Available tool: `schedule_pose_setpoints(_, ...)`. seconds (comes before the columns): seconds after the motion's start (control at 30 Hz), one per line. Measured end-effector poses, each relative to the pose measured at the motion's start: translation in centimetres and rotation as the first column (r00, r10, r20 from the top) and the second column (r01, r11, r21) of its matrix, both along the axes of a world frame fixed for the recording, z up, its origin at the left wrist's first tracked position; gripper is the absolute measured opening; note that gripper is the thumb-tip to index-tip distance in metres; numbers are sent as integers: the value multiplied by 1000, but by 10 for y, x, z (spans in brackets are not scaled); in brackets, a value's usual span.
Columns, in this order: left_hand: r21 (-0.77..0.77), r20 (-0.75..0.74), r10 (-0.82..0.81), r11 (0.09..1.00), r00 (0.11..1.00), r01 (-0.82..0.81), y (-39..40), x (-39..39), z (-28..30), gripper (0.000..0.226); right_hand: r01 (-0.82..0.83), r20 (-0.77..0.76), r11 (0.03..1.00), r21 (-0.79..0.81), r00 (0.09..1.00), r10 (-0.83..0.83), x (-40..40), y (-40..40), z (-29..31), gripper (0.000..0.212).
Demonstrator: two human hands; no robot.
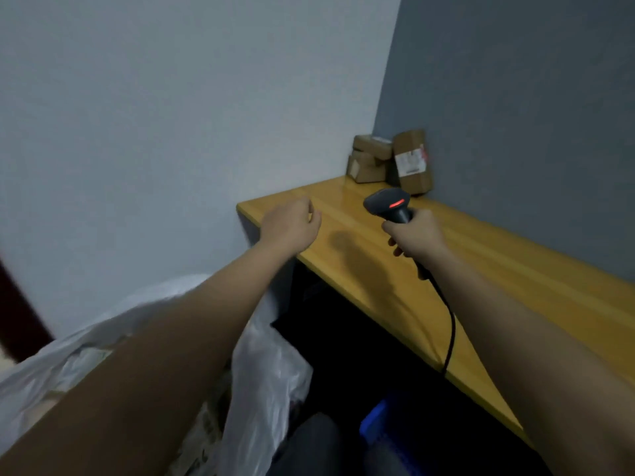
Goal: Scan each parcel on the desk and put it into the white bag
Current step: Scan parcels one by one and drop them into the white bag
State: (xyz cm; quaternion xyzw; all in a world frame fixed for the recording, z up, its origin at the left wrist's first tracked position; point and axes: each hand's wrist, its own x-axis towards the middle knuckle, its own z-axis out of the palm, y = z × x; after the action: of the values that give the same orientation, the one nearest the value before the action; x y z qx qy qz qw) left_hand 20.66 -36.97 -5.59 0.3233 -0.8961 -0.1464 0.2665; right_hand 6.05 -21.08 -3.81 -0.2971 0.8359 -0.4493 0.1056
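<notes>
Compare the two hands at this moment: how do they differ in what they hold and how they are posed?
The right hand grips the handle of the barcode scanner, whose red light is on; the left hand holds nothing. The right hand is over the middle of the desk; the left hand, fingers loosely curled, is over its left end. Both reach forward toward the parcels stacked in the corner, touching none.
</notes>
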Motion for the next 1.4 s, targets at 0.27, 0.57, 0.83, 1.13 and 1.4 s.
schedule_pose_setpoints(0.27, 132, -9, -120, 984, 993, 120, -40, -206, 25, 34, 270, -28, 955, -123, 961, -276, -156, -36, 18, 14)
schedule_pose_setpoints(0.57, 426, -120, -149, 885, 982, 187, -91, -427, -35, 53, 357, -117, 930, -91, 923, -366, -335, -68, -29, 12)
schedule_pose_setpoints(0.83, 591, -310, -48, 772, 949, 232, -98, -555, -80, 114, 387, -119, 915, -117, 909, -400, -420, -86, -75, 18)
schedule_pose_setpoints(1.13, 683, -374, 69, 695, 925, 225, -88, -587, -93, 99, 390, -122, 913, -121, 907, -403, -434, -88, -84, 12)
schedule_pose_setpoints(1.4, 686, -277, -19, 696, 961, 212, -60, -488, -69, 94, 374, -178, 923, -89, 906, -384, -367, -52, -39, 11)
